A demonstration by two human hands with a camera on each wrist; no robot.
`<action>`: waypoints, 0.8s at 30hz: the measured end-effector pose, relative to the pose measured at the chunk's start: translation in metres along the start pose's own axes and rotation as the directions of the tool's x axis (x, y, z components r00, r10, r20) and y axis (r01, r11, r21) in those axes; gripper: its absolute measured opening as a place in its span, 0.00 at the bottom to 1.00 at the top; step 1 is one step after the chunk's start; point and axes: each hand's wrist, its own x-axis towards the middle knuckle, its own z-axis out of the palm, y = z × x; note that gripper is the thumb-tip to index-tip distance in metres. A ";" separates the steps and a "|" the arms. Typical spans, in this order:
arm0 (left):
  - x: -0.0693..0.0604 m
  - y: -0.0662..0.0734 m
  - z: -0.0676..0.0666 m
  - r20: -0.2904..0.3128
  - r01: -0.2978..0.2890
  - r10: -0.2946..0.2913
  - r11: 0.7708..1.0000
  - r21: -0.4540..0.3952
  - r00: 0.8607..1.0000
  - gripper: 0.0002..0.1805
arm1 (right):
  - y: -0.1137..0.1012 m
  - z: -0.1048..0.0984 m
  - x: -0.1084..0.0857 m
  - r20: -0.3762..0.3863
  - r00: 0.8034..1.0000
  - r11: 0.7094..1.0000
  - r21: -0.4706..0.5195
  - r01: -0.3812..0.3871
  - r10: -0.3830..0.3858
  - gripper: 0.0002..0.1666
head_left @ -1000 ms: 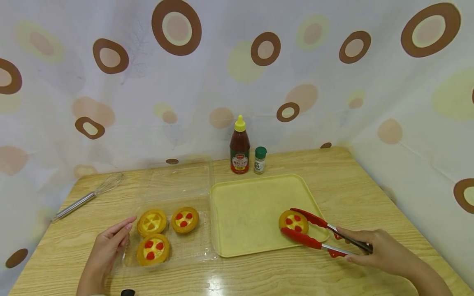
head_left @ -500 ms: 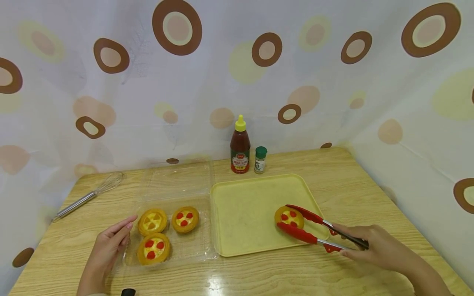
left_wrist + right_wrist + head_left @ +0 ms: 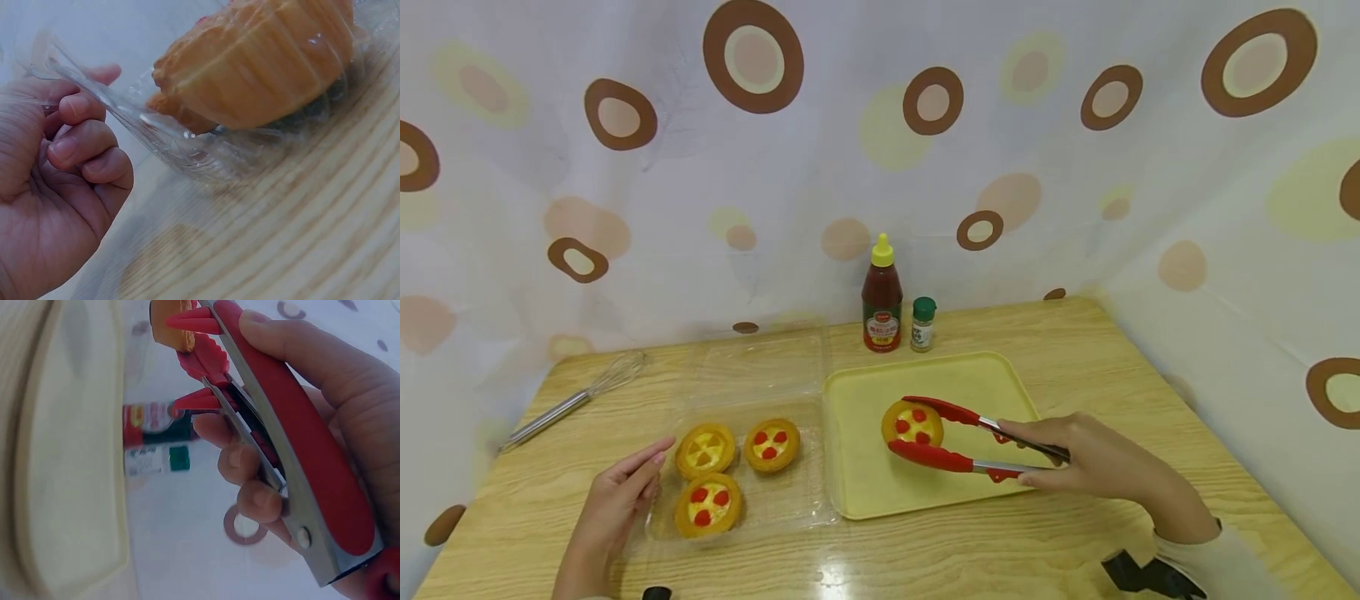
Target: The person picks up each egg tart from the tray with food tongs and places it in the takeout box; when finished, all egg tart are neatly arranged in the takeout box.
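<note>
My right hand (image 3: 1097, 462) grips the red-tipped tongs (image 3: 977, 421), thumb on one arm and curled fingers on the other. Between the tong tips is a tart (image 3: 912, 423) with red pieces on top; the right wrist view shows this tart (image 3: 172, 325) raised off the yellow tray (image 3: 925, 492). At the left, my left hand (image 3: 613, 508) pinches the side edge of the clear plastic container (image 3: 782, 500); in the left wrist view, the hand (image 3: 69, 169) has that rim between thumb and fingers. Several tarts lie in the container, one of them (image 3: 706, 450) with yellow wedges.
A red sauce bottle (image 3: 882, 308) and a green-capped shaker (image 3: 922, 325) stand behind the tray. The container's clear lid (image 3: 756, 362) lies folded back towards the patterned cloth. A whisk (image 3: 572, 404) rests at the table's left.
My right hand has moved left with the tongs, carrying the tart from the tray's right side to above its middle. The left hand has kept its place at the container.
</note>
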 end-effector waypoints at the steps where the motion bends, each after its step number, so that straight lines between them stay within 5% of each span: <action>1: 0.000 0.000 0.000 0.000 0.000 0.000 1.000 0.001 1.000 0.13 | -0.001 0.000 0.007 0.010 1.000 1.000 -0.001 0.018 -0.018 0.33; 10: 0.000 -0.003 -0.002 -0.005 -0.014 0.014 1.000 -0.002 1.000 0.13 | -0.016 0.009 0.059 0.099 0.989 0.994 -0.004 0.111 -0.110 0.32; 17: 0.000 -0.004 -0.002 0.005 -0.017 0.017 1.000 -0.013 1.000 0.13 | -0.023 0.021 0.095 0.186 0.963 0.981 0.039 0.193 -0.196 0.32; 24: 0.000 -0.003 -0.001 0.004 -0.012 0.012 1.000 -0.014 1.000 0.13 | -0.028 0.029 0.124 0.300 0.939 0.986 0.067 0.154 -0.167 0.32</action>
